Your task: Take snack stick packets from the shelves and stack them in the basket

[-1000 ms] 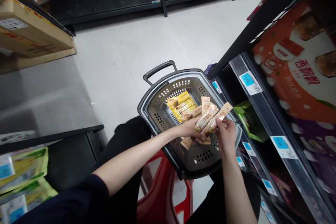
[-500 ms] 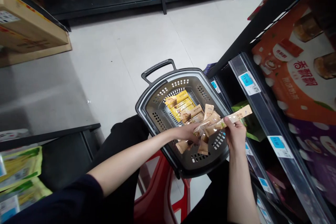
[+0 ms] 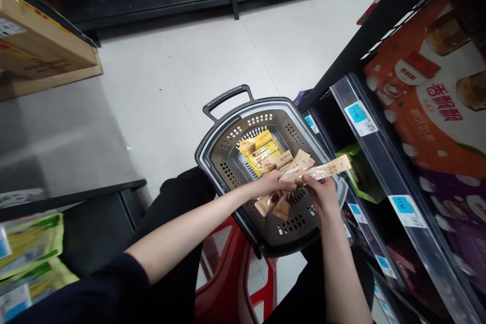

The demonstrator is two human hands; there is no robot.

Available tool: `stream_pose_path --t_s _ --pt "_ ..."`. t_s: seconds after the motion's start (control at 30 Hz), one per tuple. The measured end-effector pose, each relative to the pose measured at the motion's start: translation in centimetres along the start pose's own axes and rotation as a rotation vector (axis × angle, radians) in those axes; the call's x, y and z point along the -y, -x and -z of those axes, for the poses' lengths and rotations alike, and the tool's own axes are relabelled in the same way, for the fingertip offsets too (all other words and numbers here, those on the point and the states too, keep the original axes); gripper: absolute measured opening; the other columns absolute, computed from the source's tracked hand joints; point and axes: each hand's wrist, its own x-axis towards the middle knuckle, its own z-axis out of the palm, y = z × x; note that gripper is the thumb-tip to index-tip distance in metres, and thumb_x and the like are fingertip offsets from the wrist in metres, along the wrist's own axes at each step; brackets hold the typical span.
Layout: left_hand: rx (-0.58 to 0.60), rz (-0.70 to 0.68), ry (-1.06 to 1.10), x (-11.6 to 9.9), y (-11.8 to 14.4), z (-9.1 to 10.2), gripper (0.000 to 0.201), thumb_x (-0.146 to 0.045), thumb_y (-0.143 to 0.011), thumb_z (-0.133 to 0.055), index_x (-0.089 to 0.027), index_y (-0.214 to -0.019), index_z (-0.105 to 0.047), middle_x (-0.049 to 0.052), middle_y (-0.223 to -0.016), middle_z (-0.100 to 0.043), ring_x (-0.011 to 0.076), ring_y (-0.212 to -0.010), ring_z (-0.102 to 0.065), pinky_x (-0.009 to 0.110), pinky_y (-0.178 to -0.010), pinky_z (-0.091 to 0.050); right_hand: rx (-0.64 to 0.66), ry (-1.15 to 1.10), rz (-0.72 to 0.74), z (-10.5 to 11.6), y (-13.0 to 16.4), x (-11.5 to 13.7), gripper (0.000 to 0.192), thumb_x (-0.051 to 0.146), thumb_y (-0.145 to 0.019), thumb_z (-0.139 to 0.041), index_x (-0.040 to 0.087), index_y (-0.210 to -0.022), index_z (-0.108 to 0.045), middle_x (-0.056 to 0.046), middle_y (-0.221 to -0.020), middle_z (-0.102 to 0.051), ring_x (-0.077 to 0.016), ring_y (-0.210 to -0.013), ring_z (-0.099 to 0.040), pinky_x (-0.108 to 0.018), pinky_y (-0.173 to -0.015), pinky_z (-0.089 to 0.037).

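Evidently both hands are at work just above the basket [image 3: 266, 238]. The right hand [image 3: 323, 195] has a closed pinch grip, thumb on top, on a slim tan sachet [image 3: 332, 167], whose printed end sticks out beyond the fingers over the basket's rim. The left hand [image 3: 270, 185] has a loosely curled grip round a fan of tan sachets [image 3: 299, 159]; their ends poke out both above and below it, and the single sachet lies across them, its inner end near the left fingertips. How many the left grip has is hard to tell, since they overlap.

Beyond the left grip, down in the basket, lie yellow packs [image 3: 261, 149]. Below both grips stands a red stool [image 3: 228, 278]; to the right of the right grip runs a shelf edge [image 3: 357, 116] with price tags.

To handle these well, I would judge, keep the left grip firm enough that none slides out, pinch one sachet at a time by its middle, avoid creasing the wrappers, and stay over the basket.
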Motion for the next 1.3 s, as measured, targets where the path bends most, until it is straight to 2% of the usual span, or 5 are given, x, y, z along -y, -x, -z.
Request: stream_pose_path --t_s 0.1,0.3,0.5,0.93,1.3 --pt "0.031 -0.007 -0.004 -0.4 0.2 0.1 0.032 -0.042 -0.067 -0.065 -0.014 -0.082 -0.062 -0.002 -0.076 -0.060 0.0132 -0.072 -0.053 0.023 -0.069 -0.041 -0.027 0.025 -0.021 0.9 -0.3 0.9 0.035 0.023 -0.045 -0.080 0.013 -0.072 -0.061 -0.002 -0.066 -0.065 -0.0172 -0.060 -0.061 -0.031 -0.059 -0.051" --pt "0.086 0.020 -0.050 -0.4 0.4 0.0 0.032 -0.043 -0.064 -0.067 -0.014 -0.078 -0.065 -0.001 -0.073 -0.062 0.0139 -0.072 -0.054 0.022 -0.067 -0.041 -0.426 0.026 0.226 3.7 -1.2 2.1 0.032 0.032 -0.049 -0.079 0.016 -0.055 -0.051 0.007 -0.043 -0.048 -0.0083 -0.037 -0.044 -0.023 -0.036 -0.037" --pt "0.105 0.018 -0.087 -0.3 0.3 0.0 0.033 -0.044 -0.065 -0.066 -0.015 -0.081 -0.066 -0.001 -0.075 -0.063 0.0150 -0.073 -0.055 0.022 -0.068 -0.042 -0.476 0.111 0.408 4.9 -1.5 2.4 0.036 0.039 -0.061 -0.072 0.016 -0.048 -0.048 0.008 -0.036 -0.039 -0.0051 -0.035 -0.034 -0.021 -0.035 -0.029" --pt "-0.385 -0.106 -0.851 -0.4 1.0 -0.6 0.046 -0.042 -0.073 -0.059 -0.031 -0.118 -0.054 0.007 -0.115 -0.045 0.0256 -0.104 -0.049 0.036 -0.087 -0.041 -0.087 0.056 0.007 -1.2 -0.6 -2.2 0.043 0.027 -0.051 -0.075 0.018 -0.086 -0.052 0.001 -0.077 -0.063 -0.0153 -0.069 -0.061 -0.031 -0.065 -0.051" --pt "-0.229 -0.060 -0.271 -0.5 -0.5 1.9 0.048 -0.028 -0.048 -0.079 -0.013 -0.090 -0.063 0.003 -0.088 -0.065 0.0203 -0.084 -0.058 0.029 -0.078 -0.045 0.104 -0.226 -0.091 -0.1 -0.7 0.0 0.025 0.029 -0.063 -0.059 0.019 -0.087 -0.061 0.004 -0.060 -0.049 -0.0070 -0.046 -0.043 -0.022 -0.045 -0.039"
